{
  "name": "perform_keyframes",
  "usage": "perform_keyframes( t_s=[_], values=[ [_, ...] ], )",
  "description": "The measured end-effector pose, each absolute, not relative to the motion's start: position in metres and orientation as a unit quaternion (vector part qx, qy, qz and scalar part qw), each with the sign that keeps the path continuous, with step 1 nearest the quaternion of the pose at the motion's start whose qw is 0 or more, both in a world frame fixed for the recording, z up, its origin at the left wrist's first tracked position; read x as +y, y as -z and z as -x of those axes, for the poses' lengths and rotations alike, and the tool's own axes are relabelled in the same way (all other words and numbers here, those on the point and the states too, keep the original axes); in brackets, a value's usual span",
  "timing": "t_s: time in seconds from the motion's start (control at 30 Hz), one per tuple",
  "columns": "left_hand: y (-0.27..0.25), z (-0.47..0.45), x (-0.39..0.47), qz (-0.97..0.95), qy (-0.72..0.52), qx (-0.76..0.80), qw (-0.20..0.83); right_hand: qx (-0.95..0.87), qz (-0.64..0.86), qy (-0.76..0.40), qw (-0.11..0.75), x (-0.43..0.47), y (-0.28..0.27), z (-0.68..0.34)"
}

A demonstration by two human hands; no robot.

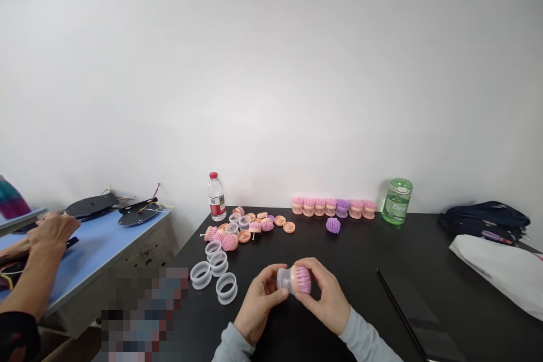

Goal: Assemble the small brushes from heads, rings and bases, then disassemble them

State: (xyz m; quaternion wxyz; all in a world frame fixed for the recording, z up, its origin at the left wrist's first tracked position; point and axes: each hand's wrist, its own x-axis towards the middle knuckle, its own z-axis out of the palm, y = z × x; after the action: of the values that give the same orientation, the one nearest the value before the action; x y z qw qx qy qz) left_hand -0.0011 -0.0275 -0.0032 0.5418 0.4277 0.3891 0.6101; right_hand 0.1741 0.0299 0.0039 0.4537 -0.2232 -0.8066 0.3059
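Note:
My left hand [258, 302] pinches a clear plastic ring [284, 281] between thumb and fingers. My right hand [328, 300] grips a pink bristled brush head [304, 279] with a peach base. Ring and brush head meet end to end, lying sideways above the black table; whether they are locked together I cannot tell. Several loose clear rings [227, 298] lie left of my left hand. Behind them is a pile of pink brush heads [230, 242] and peach discs [289, 228]. A purple bristled piece [333, 225] sits farther back, before a row of upright brushes [319, 207].
A red-capped water bottle [218, 203] and a green bottle [396, 203] stand along the wall. A dark flat panel [418, 317], white cloth [496, 271] and navy bag [479, 220] lie right. Another person's arm [46, 260] works at a blue table [99, 243] on the left.

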Motion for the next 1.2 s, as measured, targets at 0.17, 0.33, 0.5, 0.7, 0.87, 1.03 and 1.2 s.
perform_keyframes(
  t_s=[0.17, 0.33, 0.5, 0.7, 0.87, 1.03, 1.2],
  values=[
    [0.003, 0.0, -0.031, -0.4, -0.609, 0.383, 0.569, -0.797, 0.223, -0.329, 0.456, 0.033, -0.003, -0.177],
    [0.001, -0.002, -0.034, -0.379, -0.611, 0.374, 0.586, -0.808, 0.203, -0.312, 0.457, 0.032, -0.006, -0.18],
    [-0.004, -0.003, -0.035, -0.361, -0.617, 0.368, 0.595, -0.803, 0.213, -0.293, 0.473, 0.031, -0.012, -0.183],
    [-0.006, -0.004, -0.036, -0.368, -0.615, 0.346, 0.605, -0.809, 0.203, -0.317, 0.451, 0.031, -0.009, -0.18],
    [-0.008, -0.006, -0.037, -0.379, -0.609, 0.345, 0.606, -0.804, 0.209, -0.323, 0.453, 0.031, -0.007, -0.18],
    [-0.009, -0.007, -0.038, -0.381, -0.601, 0.346, 0.611, -0.819, 0.191, -0.309, 0.444, 0.032, -0.008, -0.183],
    [-0.006, -0.006, -0.036, -0.388, -0.588, 0.351, 0.617, -0.834, 0.164, -0.303, 0.431, 0.033, -0.011, -0.188]
  ],
)
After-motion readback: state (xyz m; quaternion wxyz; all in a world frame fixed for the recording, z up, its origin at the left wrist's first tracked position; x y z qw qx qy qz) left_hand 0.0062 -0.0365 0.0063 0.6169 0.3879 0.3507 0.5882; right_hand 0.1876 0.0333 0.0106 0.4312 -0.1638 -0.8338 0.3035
